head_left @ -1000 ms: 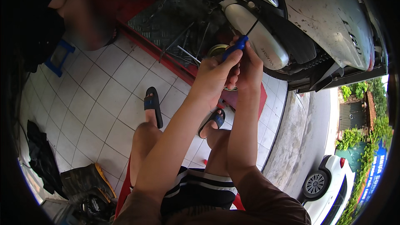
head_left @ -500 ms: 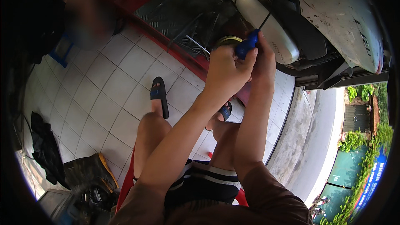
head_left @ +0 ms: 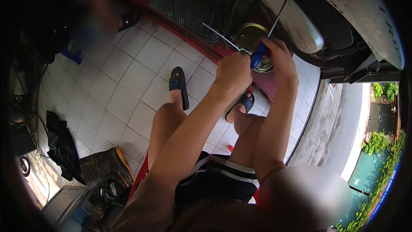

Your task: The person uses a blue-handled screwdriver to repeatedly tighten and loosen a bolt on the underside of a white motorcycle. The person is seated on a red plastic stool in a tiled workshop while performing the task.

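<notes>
A screwdriver with a blue handle (head_left: 258,56) and a long thin shaft is gripped in my right hand (head_left: 281,58), its shaft pointing up toward the motorbike's silver cover. My left hand (head_left: 233,71) is a closed fist close against the butt of the handle; what lies inside it is hidden. A thin metal rod (head_left: 221,36) slants to the left from just beyond my left knuckles; I cannot tell whether the fist holds its near end. Behind my hands is a round gold-rimmed tin (head_left: 249,26). Below the handle, a second round container (head_left: 265,65) shows small metal bits.
The motorbike's silver cover (head_left: 289,15) and wheel stand at the upper right. A red-edged platform (head_left: 199,50) crosses the tiled floor. A person (head_left: 92,0) sits at the upper left. A dark boot (head_left: 107,167) and black cloth (head_left: 62,146) lie lower left.
My left hand has come off the screwdriver's handle and sits lower beside it, while the right hand now grips it. The view has shifted, showing more of the tins.
</notes>
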`<state>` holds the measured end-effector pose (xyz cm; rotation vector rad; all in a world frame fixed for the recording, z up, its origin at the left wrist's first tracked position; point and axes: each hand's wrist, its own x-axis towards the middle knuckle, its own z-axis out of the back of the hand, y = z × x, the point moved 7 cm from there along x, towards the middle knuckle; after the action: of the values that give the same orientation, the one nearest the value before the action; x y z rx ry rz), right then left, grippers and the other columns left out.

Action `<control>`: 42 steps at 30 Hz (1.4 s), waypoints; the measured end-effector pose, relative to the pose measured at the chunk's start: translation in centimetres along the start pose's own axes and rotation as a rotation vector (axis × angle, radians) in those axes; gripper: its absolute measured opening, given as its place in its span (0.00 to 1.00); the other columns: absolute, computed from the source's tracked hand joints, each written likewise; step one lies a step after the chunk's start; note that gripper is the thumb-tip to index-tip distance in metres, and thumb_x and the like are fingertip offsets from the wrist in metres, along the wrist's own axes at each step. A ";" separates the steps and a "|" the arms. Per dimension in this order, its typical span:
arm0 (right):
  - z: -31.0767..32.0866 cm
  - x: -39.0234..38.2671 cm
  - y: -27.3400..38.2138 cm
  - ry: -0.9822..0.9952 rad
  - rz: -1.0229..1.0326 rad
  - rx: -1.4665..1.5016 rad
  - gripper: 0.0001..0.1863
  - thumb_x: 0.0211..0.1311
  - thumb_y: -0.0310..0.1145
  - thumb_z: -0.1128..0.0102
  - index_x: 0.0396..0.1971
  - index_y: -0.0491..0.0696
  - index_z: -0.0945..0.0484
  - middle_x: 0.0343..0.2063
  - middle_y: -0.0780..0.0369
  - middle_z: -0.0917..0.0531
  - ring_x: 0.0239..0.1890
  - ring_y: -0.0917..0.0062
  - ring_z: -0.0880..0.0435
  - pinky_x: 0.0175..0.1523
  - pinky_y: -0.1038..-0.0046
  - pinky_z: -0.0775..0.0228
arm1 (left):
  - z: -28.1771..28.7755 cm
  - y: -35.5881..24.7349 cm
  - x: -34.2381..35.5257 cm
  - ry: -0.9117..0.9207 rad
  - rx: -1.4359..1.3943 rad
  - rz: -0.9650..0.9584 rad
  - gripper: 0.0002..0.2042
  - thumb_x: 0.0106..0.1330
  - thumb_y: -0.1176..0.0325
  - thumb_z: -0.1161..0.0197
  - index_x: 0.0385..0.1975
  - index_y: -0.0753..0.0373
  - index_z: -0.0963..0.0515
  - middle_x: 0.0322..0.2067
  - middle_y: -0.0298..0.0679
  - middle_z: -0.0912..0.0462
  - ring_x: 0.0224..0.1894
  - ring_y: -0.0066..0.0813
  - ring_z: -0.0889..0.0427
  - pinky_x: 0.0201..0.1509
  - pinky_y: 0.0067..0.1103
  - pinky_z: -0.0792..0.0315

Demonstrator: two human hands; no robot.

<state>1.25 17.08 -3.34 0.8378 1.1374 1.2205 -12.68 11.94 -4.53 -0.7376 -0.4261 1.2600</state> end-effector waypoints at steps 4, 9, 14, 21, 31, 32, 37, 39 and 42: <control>3.1 -0.4 -6.8 -0.053 -0.166 -0.413 0.17 0.64 0.40 0.44 0.35 0.39 0.18 0.27 0.59 0.16 0.30 0.75 0.17 0.39 0.70 0.26 | -5.5 2.3 -1.4 0.490 0.211 0.076 0.17 0.58 0.59 0.35 0.40 0.67 0.21 0.44 0.50 0.19 0.48 0.49 0.20 0.52 0.36 0.25; 9.7 -2.3 -12.1 -0.180 -0.276 -0.465 0.21 0.61 0.46 0.42 0.31 0.39 0.17 0.22 0.55 0.16 0.26 0.71 0.15 0.37 0.70 0.26 | -8.1 0.5 -1.5 0.633 0.284 0.099 0.22 0.59 0.56 0.35 0.49 0.64 0.23 0.49 0.49 0.21 0.53 0.45 0.22 0.56 0.35 0.27; 14.5 -4.5 -15.2 -0.154 -0.344 -0.542 0.25 0.57 0.50 0.40 0.29 0.39 0.16 0.23 0.54 0.16 0.27 0.69 0.15 0.39 0.68 0.26 | -11.4 -1.0 0.1 0.541 0.283 0.077 0.23 0.59 0.55 0.34 0.49 0.63 0.23 0.50 0.47 0.21 0.54 0.44 0.22 0.57 0.36 0.29; 18.7 -9.9 -17.4 -0.263 -0.427 -0.518 0.25 0.58 0.51 0.41 0.27 0.39 0.17 0.19 0.57 0.18 0.24 0.71 0.17 0.36 0.68 0.27 | -13.4 -2.0 6.4 0.133 0.230 0.397 0.17 0.58 0.55 0.33 0.41 0.59 0.17 0.46 0.45 0.17 0.52 0.42 0.20 0.54 0.35 0.26; 23.3 -12.0 -18.3 -0.291 -0.528 -0.504 0.26 0.61 0.52 0.44 0.19 0.41 0.23 0.14 0.59 0.24 0.20 0.74 0.24 0.30 0.69 0.33 | -17.9 2.2 15.6 0.102 0.224 0.022 0.09 0.57 0.70 0.38 0.36 0.59 0.15 0.34 0.46 0.15 0.40 0.41 0.15 0.47 0.29 0.22; 23.4 -12.1 -18.3 -0.317 -0.510 -0.526 0.26 0.61 0.52 0.45 0.19 0.41 0.23 0.15 0.59 0.24 0.20 0.74 0.24 0.30 0.68 0.33 | -18.5 2.2 15.6 0.120 0.228 0.036 0.09 0.57 0.71 0.38 0.36 0.59 0.15 0.34 0.46 0.15 0.40 0.41 0.15 0.47 0.29 0.22; 22.1 -11.7 -17.4 -0.261 -0.506 -0.472 0.23 0.64 0.50 0.45 0.30 0.41 0.20 0.15 0.65 0.26 0.18 0.81 0.31 0.26 0.74 0.39 | -21.1 1.7 15.7 0.139 0.239 0.002 0.09 0.58 0.65 0.33 0.36 0.58 0.15 0.33 0.42 0.14 0.39 0.39 0.15 0.47 0.30 0.23; 21.7 -11.8 -17.2 -0.266 -0.509 -0.477 0.23 0.64 0.49 0.45 0.30 0.40 0.20 0.15 0.64 0.26 0.18 0.81 0.30 0.26 0.74 0.39 | -21.6 1.3 15.4 0.117 0.276 0.037 0.09 0.57 0.63 0.31 0.35 0.58 0.16 0.32 0.41 0.14 0.39 0.39 0.15 0.46 0.30 0.23; 21.4 -11.3 -16.9 -0.264 -0.487 -0.523 0.23 0.64 0.49 0.45 0.30 0.40 0.20 0.15 0.64 0.25 0.19 0.80 0.30 0.27 0.73 0.38 | -21.9 1.6 15.7 0.086 0.280 0.011 0.09 0.56 0.62 0.30 0.34 0.58 0.16 0.32 0.41 0.14 0.39 0.39 0.15 0.45 0.31 0.23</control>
<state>26.78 4.69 -11.47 0.2847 0.6982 0.9005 4.98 21.34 -22.56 -0.5538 -0.1703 1.2623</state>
